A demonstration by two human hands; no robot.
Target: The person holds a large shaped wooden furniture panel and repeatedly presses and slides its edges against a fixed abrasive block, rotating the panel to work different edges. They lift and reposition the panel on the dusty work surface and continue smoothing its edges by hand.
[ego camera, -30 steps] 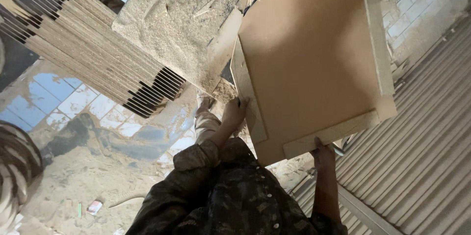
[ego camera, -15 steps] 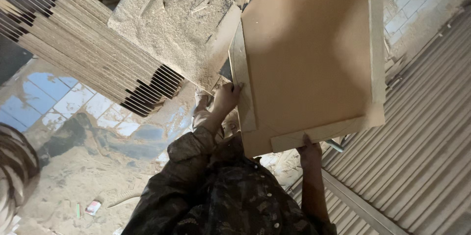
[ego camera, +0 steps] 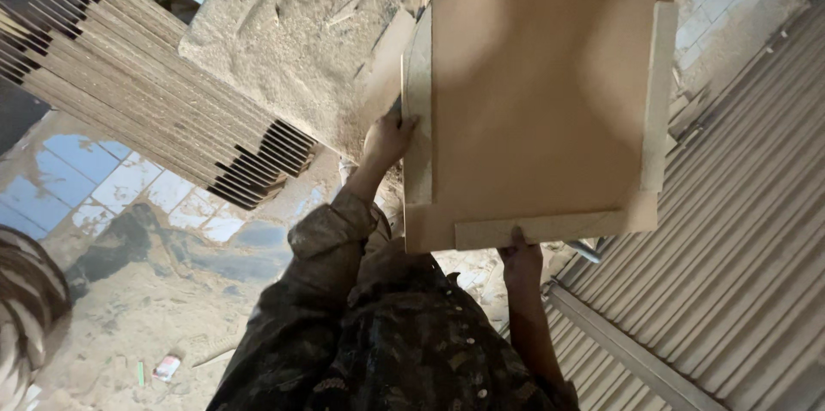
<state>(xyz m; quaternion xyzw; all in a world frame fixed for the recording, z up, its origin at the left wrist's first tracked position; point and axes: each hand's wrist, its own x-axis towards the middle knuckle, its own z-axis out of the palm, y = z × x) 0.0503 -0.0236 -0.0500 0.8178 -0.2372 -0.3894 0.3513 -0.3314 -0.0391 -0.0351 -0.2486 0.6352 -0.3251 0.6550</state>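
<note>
I hold a flat brown fibreboard panel (ego camera: 537, 93) with pale strips fixed along its edges, raised in front of me. My left hand (ego camera: 387, 138) grips its left edge strip. My right hand (ego camera: 520, 261) holds its lower edge from beneath, fingers on the bottom strip. My dark patterned sleeves and torso fill the lower middle of the view. The panel hides whatever lies behind it.
A sawdust-covered work surface (ego camera: 292, 33) lies left of the panel. A stack of thin boards (ego camera: 146, 102) fans out at upper left. Corrugated metal sheeting (ego camera: 739, 274) runs along the right. Tiled, dusty floor (ego camera: 103, 196) is below, with another person's striped sleeve (ego camera: 26, 308) at lower left.
The panel has shifted slightly upward and leftward in view. My left hand has slid up along the left edge, and my right hand has stayed on the bottom edge.
</note>
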